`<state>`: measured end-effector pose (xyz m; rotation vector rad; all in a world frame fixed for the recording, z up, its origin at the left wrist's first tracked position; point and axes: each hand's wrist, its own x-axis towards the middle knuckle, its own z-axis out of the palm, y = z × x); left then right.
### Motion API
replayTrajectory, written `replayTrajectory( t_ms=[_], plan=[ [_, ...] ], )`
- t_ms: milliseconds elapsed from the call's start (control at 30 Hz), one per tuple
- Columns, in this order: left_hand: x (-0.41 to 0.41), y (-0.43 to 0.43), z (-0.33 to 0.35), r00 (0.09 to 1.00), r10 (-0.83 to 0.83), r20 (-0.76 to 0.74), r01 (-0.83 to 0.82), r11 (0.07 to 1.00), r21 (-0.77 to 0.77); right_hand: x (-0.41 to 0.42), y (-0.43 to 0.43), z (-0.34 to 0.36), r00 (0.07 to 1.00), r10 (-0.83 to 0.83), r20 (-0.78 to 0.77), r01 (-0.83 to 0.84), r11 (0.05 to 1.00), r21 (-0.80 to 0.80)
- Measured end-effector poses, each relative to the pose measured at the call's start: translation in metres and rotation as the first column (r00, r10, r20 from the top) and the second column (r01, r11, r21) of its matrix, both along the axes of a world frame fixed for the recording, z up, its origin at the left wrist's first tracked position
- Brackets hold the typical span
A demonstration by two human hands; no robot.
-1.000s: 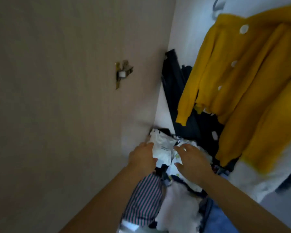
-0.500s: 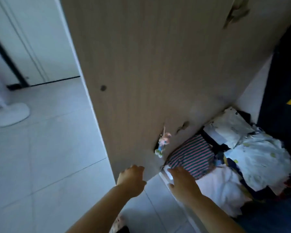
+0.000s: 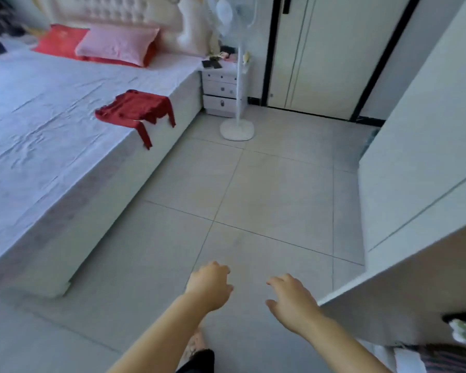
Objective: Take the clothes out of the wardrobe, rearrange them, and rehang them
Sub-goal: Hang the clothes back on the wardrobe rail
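A red garment [image 3: 136,110] lies flat on the edge of the bed [image 3: 51,125], one sleeve hanging over the side. Both my hands hover over the tiled floor at the bottom of the view and hold nothing. My left hand [image 3: 209,286] has its fingers loosely curled. My right hand [image 3: 291,300] has its fingers spread and relaxed, just left of the open wardrobe door [image 3: 414,184]. A corner of the striped clothing [image 3: 452,359] in the wardrobe shows at the bottom right.
A white standing fan [image 3: 237,76] stands by a white nightstand [image 3: 222,88] past the bed's corner. Pink and red pillows [image 3: 116,47] lie at the headboard. A white door with black trim [image 3: 323,49] is at the back. Grey floor tiles [image 3: 253,197] separate bed and wardrobe.
My view has swung from inside the wardrobe out to the bedroom. Both hands left the pile of clothes and now hang empty over the floor.
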<state>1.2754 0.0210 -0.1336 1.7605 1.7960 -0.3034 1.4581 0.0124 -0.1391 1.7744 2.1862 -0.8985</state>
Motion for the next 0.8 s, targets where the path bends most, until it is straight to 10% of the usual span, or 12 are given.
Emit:
replayTrajectory(
  t_ms=[800],
  plan=[
    [-0.351,0.219,-0.003,0.895,0.435,0.104,-0.442,0.894,0.068,-0.357,0.331,0.007,0.92,0.386,0.072,-0.39,0.919,0.062]
  ],
)
